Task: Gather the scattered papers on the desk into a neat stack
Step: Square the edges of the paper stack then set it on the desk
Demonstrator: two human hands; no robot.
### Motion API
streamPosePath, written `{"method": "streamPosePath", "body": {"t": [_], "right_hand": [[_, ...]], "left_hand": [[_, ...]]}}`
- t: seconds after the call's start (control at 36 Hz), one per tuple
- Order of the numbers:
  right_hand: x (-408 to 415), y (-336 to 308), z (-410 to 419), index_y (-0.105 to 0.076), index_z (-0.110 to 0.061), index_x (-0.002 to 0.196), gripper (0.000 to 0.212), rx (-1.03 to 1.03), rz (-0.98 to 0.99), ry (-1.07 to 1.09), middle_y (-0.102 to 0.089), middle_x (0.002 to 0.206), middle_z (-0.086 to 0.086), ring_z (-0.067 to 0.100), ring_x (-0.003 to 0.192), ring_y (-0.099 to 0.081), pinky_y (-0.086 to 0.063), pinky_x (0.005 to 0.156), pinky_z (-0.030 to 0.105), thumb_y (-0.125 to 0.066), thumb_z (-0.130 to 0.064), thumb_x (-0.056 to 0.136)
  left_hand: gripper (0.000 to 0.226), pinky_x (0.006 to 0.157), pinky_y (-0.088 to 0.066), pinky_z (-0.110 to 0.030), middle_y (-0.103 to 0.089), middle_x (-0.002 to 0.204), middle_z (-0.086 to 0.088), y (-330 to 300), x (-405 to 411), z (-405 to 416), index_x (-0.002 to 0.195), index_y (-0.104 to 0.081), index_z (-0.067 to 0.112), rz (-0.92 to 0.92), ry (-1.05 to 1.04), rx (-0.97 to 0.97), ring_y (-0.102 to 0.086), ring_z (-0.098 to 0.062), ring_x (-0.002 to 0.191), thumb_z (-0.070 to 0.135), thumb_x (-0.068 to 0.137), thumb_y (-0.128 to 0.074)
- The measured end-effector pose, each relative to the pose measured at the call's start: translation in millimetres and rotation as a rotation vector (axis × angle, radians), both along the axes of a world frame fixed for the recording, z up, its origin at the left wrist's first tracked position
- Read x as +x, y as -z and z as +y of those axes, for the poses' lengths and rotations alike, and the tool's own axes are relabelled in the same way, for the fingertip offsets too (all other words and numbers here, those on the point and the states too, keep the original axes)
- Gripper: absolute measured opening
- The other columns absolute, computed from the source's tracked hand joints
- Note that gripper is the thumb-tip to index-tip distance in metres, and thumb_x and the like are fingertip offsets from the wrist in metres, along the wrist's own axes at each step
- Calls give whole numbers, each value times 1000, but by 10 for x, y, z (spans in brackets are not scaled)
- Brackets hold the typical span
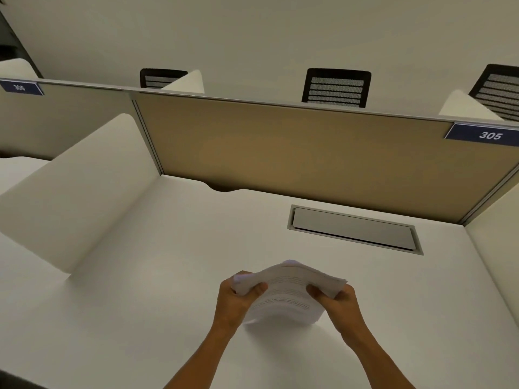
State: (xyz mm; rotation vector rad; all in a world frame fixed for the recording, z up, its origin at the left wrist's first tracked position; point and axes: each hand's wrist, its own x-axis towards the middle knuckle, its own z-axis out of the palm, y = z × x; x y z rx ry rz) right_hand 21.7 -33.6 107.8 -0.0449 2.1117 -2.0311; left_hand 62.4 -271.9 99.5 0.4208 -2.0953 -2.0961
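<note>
A bundle of white printed papers (286, 293) is held upright over the white desk (157, 282), its lower edge resting on or just above the surface. My left hand (234, 300) grips the bundle's left side, thumb on the front sheet. My right hand (337, 301) grips the right side the same way. The sheets bow upward in the middle and their top edges are uneven. No other loose papers show on the desk.
A grey cable hatch (354, 228) is set into the desk behind the papers. A tan partition (295, 153) with a "305" label (490, 135) closes the back; white dividers (78, 192) flank both sides. Black chairs (335, 88) stand beyond.
</note>
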Motion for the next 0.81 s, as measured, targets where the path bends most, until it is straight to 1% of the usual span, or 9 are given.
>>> {"method": "streamPosePath", "body": {"t": [0.06,0.11,0.17,0.31,0.42,0.56,0.67,0.75,0.81], "right_hand": [[35,74,9,-78,-37,103,28,3,-29,-10,-79,101,-3,10,93,-74,-58,71,18,-79,-27,77],[74,150,0,-76,-43,103,31,6,-84,-15,-78,103,-8,6,94,-73,-58,71,16,-82,-25,79],[98,214,-20,-75,-45,103,30,13,-118,-14,-78,104,-11,3,94,-72,-58,71,14,-80,-23,85],[83,248,-76,-73,-35,110,19,42,-147,31,-79,102,-11,6,94,-73,-59,69,17,-68,-24,95],[69,212,-66,-74,-35,107,18,33,-134,64,-79,100,-11,4,91,-73,-59,67,17,-68,-24,94],[108,230,14,-77,-38,102,21,35,-133,56,-79,100,-9,6,90,-73,-58,68,17,-74,-20,91],[161,334,39,-74,-37,107,24,52,-153,74,-78,103,-11,3,93,-72,-55,77,21,-77,-21,88],[160,382,32,-72,-37,103,20,79,-156,113,-78,99,-16,1,90,-72,-55,76,20,-74,-22,90],[173,413,18,-70,-38,101,17,104,-161,120,-77,97,-20,-1,90,-71,-53,77,20,-70,-23,94]], "left_hand": [[20,68,-57,-28,-75,86,-5,69,33,-2,83,-78,20,-44,29,0,-71,-19,81,31,68,-86],[22,69,-59,-24,-78,90,-1,163,71,0,89,-78,24,-115,11,14,-74,-16,85,18,70,-88],[29,66,-57,-17,-79,91,7,225,97,15,93,-75,28,-157,-28,28,-73,-11,87,13,71,-87],[28,59,-55,-13,-77,82,12,227,91,122,96,-71,29,-190,-107,46,-72,-1,80,17,75,-84],[23,57,-55,-13,-77,78,10,178,66,151,92,-71,29,-154,-160,47,-72,-3,77,15,78,-81],[24,64,-56,-16,-77,86,10,203,77,113,95,-72,25,-103,-143,25,-71,-5,80,12,76,-82],[28,66,-55,-13,-77,92,11,261,119,141,101,-71,28,-114,-140,15,-70,-4,87,16,78,-81],[29,66,-53,-9,-76,92,14,278,130,186,101,-69,30,-98,-138,14,-69,-1,89,14,80,-79],[30,67,-54,-9,-76,93,11,297,144,238,105,-67,30,-103,-114,25,-69,-3,91,12,83,-76]]}}
